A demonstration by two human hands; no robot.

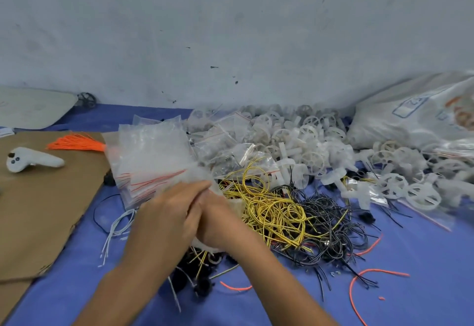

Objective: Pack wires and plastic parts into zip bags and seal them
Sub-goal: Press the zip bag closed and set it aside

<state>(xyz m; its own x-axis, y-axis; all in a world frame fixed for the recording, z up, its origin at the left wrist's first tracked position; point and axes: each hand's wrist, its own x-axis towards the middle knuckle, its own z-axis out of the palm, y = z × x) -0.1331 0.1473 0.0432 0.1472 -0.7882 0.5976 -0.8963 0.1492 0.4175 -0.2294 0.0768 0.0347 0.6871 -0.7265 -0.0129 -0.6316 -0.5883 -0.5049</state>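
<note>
A thick stack of empty clear zip bags [151, 156] with red seal lines lies tilted at the left. Just to its right, the yellow wires [272, 210] and the black wires [328, 220] make two tangled heaps that touch. Behind them is a wide pile of white plastic wheel parts [307, 141], mixed with some filled zip bags [225, 146]. A few orange wires [359, 287] lie loose in front.

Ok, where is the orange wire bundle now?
Head view, left side: the orange wire bundle lies on the cardboard, beside the zip-bag stack, beyond the white controller.
</note>
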